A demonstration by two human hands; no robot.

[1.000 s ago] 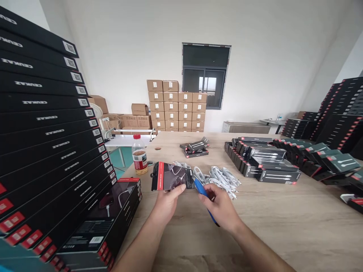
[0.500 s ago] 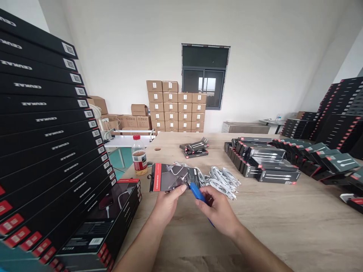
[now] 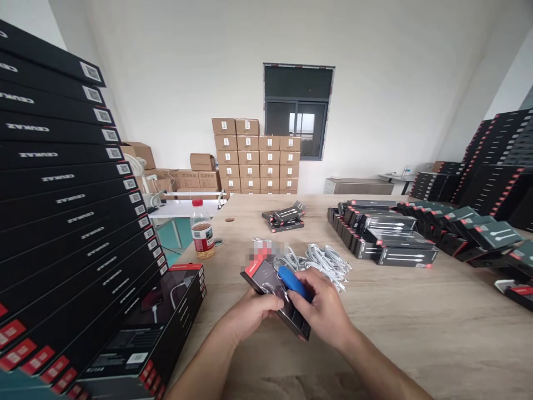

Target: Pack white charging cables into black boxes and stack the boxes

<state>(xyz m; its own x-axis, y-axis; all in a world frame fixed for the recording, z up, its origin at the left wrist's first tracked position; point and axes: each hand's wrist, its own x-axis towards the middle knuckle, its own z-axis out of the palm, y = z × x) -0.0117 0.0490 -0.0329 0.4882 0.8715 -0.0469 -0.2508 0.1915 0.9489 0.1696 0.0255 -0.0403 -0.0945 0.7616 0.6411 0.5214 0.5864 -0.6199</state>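
My left hand (image 3: 260, 308) is closed on the lower left edge of a flat black box (image 3: 266, 280) with a red band and a printed picture of a cable. The box is tilted over the table, and shiny clear film shows on its face near my thumb. In my right hand (image 3: 320, 305) is a blue-handled utility knife (image 3: 293, 282), lying across the right side of the box; its blade cannot be made out. Just behind the box lies a pile of coiled white cables (image 3: 327, 264).
A tall stack of black boxes (image 3: 62, 178) rises at the left, with a lower stack (image 3: 179, 294) beside it. A bottle with a red cap (image 3: 202, 233) stands nearby. Small cable boxes (image 3: 287, 215) lie behind; rows of boxes (image 3: 383, 239) fill the right of the table (image 3: 395, 316).
The box has turned from lying nearly level to tilted, its red end now up and left. My right hand with the knife has come closer over the box.
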